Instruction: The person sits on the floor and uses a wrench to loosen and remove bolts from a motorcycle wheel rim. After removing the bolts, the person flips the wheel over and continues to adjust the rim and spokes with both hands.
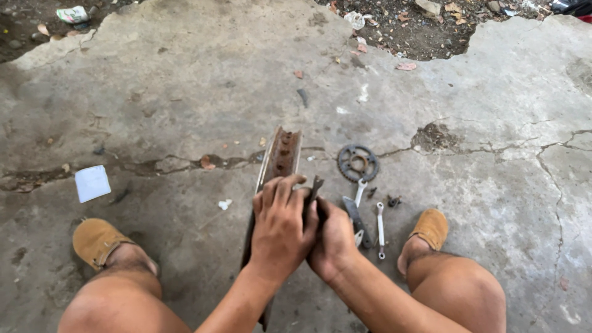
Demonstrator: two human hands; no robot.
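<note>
A rusty metal wheel rim (280, 154) stands on edge on the cracked concrete floor (185, 92) between my legs. My left hand (280, 228) lies over the rim's near top, fingers curled around it. My right hand (333, 237) presses against the left one and grips a dark wrench (316, 187) whose head pokes up beside the rim. The rim's lower part is hidden behind my forearm.
A toothed sprocket (357, 163) lies right of the rim, with spanners (380, 229) and small bolts (393, 200) near it. My feet in tan shoes (95, 240) (430, 227) flank the rim. A white paper (92, 182) lies left. Dirt and litter (407, 31) edge the slab.
</note>
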